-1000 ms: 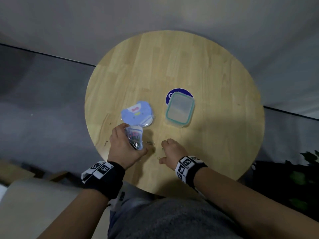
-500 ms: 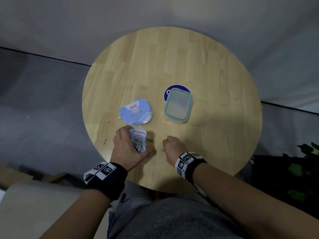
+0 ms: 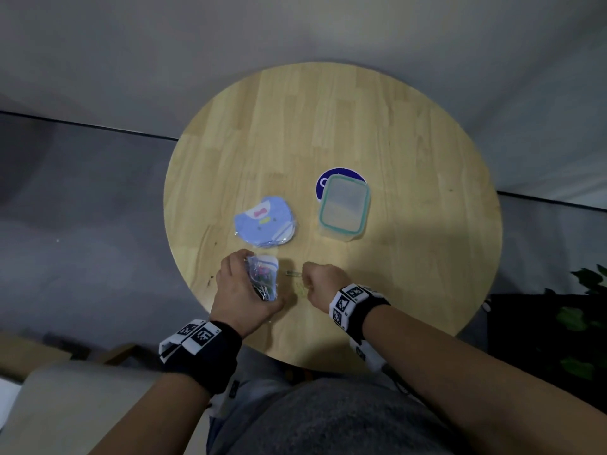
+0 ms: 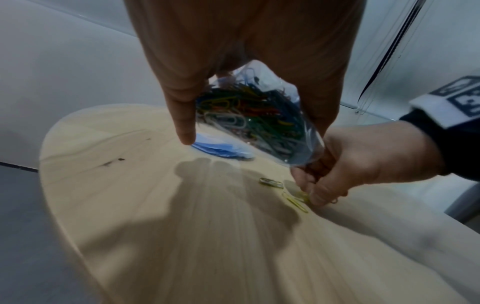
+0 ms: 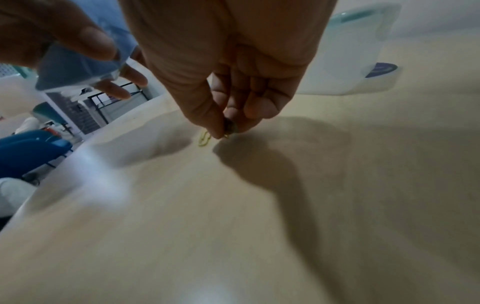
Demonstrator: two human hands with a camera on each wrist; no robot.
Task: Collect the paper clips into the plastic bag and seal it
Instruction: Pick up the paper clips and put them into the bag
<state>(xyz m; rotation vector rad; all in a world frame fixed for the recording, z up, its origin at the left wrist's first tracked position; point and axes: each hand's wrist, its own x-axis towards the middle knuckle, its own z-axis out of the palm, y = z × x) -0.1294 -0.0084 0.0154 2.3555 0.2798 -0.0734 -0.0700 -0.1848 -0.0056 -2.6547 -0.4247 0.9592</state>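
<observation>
On the round wooden table (image 3: 410, 152), my left hand (image 3: 241, 292) grips a clear plastic bag (image 3: 262, 280) packed with coloured paper clips (image 4: 249, 111), held just above the near part of the tabletop. My right hand (image 3: 310, 280) is right of the bag, fingers curled down onto the wood. Its thumb and fingertips (image 5: 218, 127) pinch small paper clips. A yellow clip (image 4: 296, 200) lies at the fingertips and a greenish clip (image 4: 271, 182) lies just beyond it. Whether the bag's mouth is open or sealed is hidden.
A blue cartoon-face packet (image 3: 264, 221) lies behind the bag. A lidded clear container with a teal rim (image 3: 343, 208) stands to its right, half over a dark blue round sticker (image 3: 323, 180). The table's near edge (image 3: 295, 359) is close to my wrists.
My right hand has crept a little farther from the table's near edge, staying curled over the loose clips. My left hand has kept the bag in about the same place.
</observation>
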